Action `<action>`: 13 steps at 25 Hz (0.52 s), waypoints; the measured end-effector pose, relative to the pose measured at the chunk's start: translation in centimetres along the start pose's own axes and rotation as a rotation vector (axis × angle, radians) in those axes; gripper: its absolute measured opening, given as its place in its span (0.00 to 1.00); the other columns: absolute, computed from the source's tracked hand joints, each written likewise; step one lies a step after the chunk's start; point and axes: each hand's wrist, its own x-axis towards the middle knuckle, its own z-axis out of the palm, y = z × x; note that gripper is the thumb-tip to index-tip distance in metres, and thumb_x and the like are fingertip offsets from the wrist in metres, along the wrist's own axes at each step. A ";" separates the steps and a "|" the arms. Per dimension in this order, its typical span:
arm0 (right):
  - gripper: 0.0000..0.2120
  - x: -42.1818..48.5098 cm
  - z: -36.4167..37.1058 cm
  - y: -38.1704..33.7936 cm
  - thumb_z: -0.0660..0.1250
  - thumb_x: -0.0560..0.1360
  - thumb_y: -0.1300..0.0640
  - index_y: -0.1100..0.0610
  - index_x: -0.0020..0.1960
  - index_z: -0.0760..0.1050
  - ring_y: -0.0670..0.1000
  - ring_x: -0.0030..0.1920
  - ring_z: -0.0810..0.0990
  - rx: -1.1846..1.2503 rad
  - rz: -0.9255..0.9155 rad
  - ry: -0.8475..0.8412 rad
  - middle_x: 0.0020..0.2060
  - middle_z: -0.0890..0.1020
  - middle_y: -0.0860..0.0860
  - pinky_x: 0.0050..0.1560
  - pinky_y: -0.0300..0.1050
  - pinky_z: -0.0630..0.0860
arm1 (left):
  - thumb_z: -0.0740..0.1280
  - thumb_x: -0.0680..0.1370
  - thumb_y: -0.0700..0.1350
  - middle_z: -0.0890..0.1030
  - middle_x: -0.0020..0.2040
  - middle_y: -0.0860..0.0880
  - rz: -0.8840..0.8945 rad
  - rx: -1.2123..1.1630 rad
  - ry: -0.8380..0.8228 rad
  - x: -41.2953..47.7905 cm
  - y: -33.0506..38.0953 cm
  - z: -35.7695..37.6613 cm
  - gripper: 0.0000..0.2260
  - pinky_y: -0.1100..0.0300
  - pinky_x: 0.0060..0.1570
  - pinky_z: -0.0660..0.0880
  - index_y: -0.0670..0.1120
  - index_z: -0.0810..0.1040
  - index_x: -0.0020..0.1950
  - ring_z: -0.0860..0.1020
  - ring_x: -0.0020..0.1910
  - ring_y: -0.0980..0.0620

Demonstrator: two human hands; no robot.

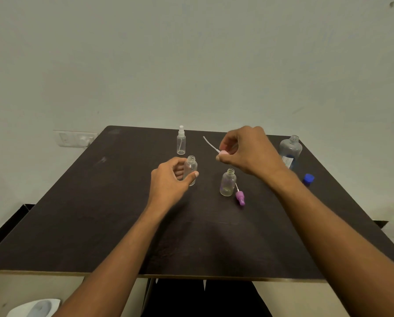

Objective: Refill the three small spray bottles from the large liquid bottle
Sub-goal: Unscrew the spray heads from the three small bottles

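The left hand [168,177] grips an open bottle [190,167] mid-tabletop; the right hand [248,152] pinches a pink sprayer [223,153] just above. The large bottle [290,149] stands uncapped by the right edge, its label [288,161] unreadable. Dark tabletop [100,213], pale wall [191,65], socket [77,138].

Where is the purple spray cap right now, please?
Head view: the purple cap lies on the table, right of an open bottle, near the right hand.

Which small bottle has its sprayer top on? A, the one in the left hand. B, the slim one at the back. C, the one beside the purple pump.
B: the slim bottle wears its white sprayer; the gripped bottle in the left hand and the loose bottle beside the purple pump show open necks.
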 end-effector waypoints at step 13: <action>0.09 -5.2 11.0 1.5 0.78 0.72 0.48 0.50 0.45 0.81 0.53 0.49 0.82 -0.063 0.201 -0.063 0.43 0.83 0.49 0.49 0.50 0.82 | 0.80 0.72 0.47 0.85 0.49 0.59 -0.043 0.080 -0.130 -0.3 -1.2 2.5 0.18 0.75 0.46 0.75 0.50 0.83 0.61 0.82 0.46 0.67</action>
